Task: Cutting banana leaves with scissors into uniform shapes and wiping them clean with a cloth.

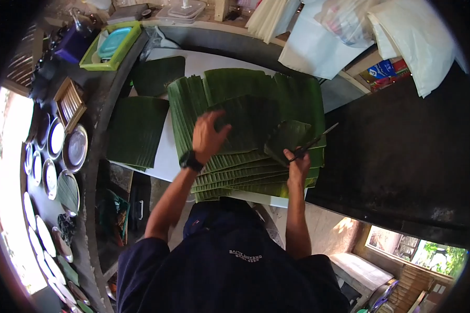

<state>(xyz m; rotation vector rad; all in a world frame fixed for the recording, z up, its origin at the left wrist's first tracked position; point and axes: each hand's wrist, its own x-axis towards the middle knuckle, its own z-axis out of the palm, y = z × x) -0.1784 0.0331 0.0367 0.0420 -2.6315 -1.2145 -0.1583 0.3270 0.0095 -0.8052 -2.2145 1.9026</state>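
Overlapping banana leaf pieces (243, 86) lie in a wide pile before me on a white board (162, 158). My left hand (210, 133), with a dark watch on the wrist, is over the pile's left part, fingers spread, with nothing seen in it. In my right hand (299, 162) are dark-handled scissors (315, 141), their blades pointing up and to the right. A smaller cut leaf piece (288, 137) is at the fingers of that hand; whether they pinch it is hard to tell. More cut leaf sheets (137, 131) lie at the board's left.
Round plates (75, 148), a wooden slatted tray (69, 103) and a yellow-green basket (109, 47) stand on the dark counter at left. A black surface (399, 156) extends to the right. White plastic bags (415, 43) hang at the upper right, beside a wooden shelf.
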